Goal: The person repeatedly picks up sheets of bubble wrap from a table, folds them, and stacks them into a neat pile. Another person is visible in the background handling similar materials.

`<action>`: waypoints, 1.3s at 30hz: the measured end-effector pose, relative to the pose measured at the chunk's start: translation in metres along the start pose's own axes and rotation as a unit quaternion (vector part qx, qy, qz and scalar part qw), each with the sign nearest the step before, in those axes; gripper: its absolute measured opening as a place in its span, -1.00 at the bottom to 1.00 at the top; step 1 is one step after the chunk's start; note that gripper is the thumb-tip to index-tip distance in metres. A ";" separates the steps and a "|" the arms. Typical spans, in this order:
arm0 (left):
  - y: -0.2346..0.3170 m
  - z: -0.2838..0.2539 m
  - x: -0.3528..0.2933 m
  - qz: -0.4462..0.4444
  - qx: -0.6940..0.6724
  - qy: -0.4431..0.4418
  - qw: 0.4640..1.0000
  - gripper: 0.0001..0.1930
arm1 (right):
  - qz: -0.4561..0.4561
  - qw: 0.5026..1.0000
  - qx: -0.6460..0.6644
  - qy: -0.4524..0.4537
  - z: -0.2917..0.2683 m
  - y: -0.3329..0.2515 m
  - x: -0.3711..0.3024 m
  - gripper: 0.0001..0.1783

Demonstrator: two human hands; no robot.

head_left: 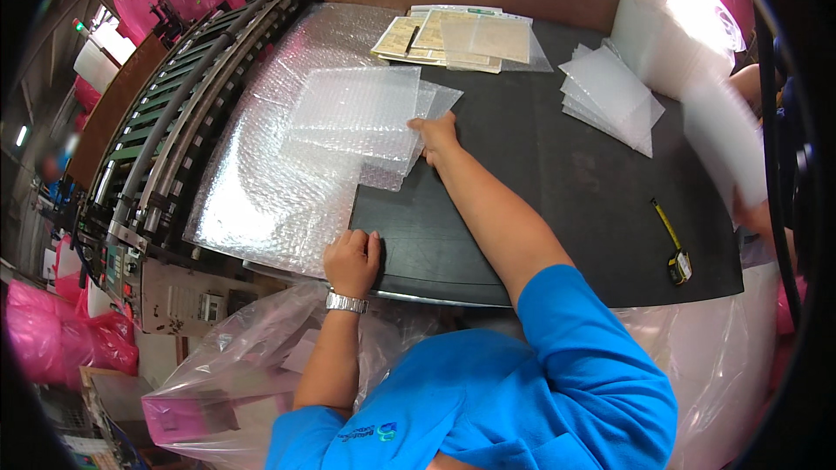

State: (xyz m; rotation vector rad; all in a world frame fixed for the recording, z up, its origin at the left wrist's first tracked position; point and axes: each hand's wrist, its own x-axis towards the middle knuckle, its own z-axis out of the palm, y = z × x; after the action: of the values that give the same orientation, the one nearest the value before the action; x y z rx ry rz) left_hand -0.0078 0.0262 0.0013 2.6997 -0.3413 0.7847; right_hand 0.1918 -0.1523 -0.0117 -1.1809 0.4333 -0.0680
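My right hand (438, 136) reaches across the table and pinches the right edge of several fanned, clear bubble-wrap bags (355, 104), thumb on top. The bags overlap loosely on a large silvery bubble-wrap sheet (252, 200) that covers the table's left part. My left hand (352, 259), with a metal watch on its wrist, rests in a loose fist at the table's near edge by the sheet's corner. No object shows in that fist.
A black tabletop (540, 183) bears papers with a pen (412, 40), more bubble-wrap bags (610, 96) and a yellow tape measure (678, 265). A roller machine (165, 122) stands left. At right, another person's hand (754, 213) holds a blurred white sheet (723, 135).
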 end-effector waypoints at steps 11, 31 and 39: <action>0.000 0.001 -0.001 0.005 0.006 0.011 1.000 -0.75 | -0.123 0.987 -0.103 0.030 -0.044 -0.025 -0.024 0.07; 0.000 -0.001 -0.002 0.007 0.001 0.010 1.000 -0.75 | -0.159 0.982 -0.026 -0.101 -0.063 -0.018 -0.029 -0.08; 0.000 0.000 -0.002 0.006 0.002 0.009 1.000 -0.75 | -0.119 0.987 -0.018 -0.110 -0.067 -0.014 -0.017 -0.13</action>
State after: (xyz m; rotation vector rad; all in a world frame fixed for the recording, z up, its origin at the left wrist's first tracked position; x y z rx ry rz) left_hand -0.0093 0.0263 0.0001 2.6944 -0.3517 0.8134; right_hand 0.1544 -0.2122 -0.0145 -1.2567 0.0984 -0.1347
